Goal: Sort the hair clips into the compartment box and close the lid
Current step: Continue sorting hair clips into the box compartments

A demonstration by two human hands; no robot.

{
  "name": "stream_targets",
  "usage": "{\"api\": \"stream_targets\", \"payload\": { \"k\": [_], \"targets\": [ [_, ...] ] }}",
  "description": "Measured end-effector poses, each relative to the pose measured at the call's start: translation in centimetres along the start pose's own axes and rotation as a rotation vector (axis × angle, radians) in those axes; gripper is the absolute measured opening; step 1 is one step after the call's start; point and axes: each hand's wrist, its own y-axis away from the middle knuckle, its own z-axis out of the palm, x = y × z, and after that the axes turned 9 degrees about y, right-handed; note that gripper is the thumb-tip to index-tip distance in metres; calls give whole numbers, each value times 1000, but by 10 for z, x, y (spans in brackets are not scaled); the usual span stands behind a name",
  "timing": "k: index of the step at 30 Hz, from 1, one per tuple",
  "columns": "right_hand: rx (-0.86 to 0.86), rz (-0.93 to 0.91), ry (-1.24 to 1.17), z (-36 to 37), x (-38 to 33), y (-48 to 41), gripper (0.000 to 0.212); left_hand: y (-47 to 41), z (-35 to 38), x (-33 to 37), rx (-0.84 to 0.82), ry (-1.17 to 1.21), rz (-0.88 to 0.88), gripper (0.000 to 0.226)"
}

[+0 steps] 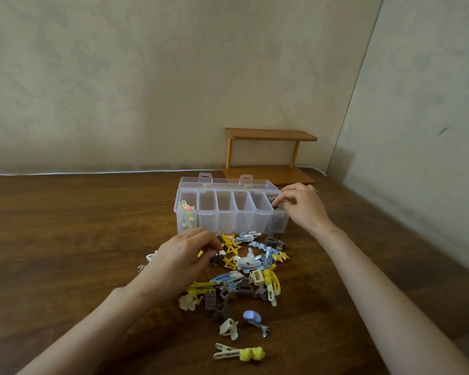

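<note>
Left hand (183,255): fingers curled, pinching small clip (219,254) at clip pile (248,262) edge. Right hand (301,205): fingertips bent into rightmost compartment of open compartment box (222,220); hold not discernible.

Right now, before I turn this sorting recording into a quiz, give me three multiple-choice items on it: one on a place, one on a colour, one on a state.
1. Which part of the box is the right hand at?
A) the rightmost compartment
B) the leftmost one
C) a middle one

2. What colour is the ornament on the nearest clip?
A) red
B) yellow
C) black

3. The box's lid is:
A) shut
B) taken off entirely
C) open, tipped back behind the box

Key:
1 A, its fingers reach into that end compartment.
2 B, two yellow knobs sit on the clip's end.
3 C, the compartments lie uncovered and the lid stands at the rear edge.
</note>
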Motion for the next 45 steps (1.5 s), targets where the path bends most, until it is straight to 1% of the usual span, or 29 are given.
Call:
{"api": "stream_targets", "payload": {
  "k": [1,4,5,9,13,23,25,28,29,31,33,35,38,40,42,45],
  "targets": [
    [23,0,-3,2,0,0,31,0,0,0,-1,2,0,12],
    [164,69,-64,5,1,1,30,0,0,2,-3,7,-2,12],
    [183,81,-70,5,2,1,31,0,-1,2,-4,6,-3,13],
    [120,52,-30,5,2,1,37,0,-1,2,-15,3,-4,13],
    [54,33,64,7,2,4,38,0,-1,2,-17,-2,-7,13],
    [-32,-14,208,2,4,1,36,0,-1,2,-35,6,-4,11],
    [-9,-14,209,3,4,4,34,-1,-2,1,-62,19,-9,10],
    [189,-34,103,-2,-3,17,28,-5,-9,-2,-141,32,-26,9],
    [248,-65,57,-4,-8,24,26,-6,-12,-3,-173,39,-30,14],
    [288,-151,-19,-6,-19,40,23,-7,-16,0,-248,34,-51,24],
    [272,-214,-92,-4,-29,55,21,-7,-14,4,-318,-7,-66,29],
    [259,-235,-162,1,-35,67,21,-5,-10,8,-348,-62,-46,33],
    [230,-250,-242,11,-39,76,22,-3,-4,10,-350,-89,0,29],
    [199,-256,-277,17,-40,80,22,-3,-3,12,-386,-111,36,27],
    [175,-267,-300,19,-41,83,22,-2,-3,12,-439,-128,42,26],
    [129,-274,-337,18,-44,87,24,-1,-3,9,-444,-139,21,24]
  ]
}}
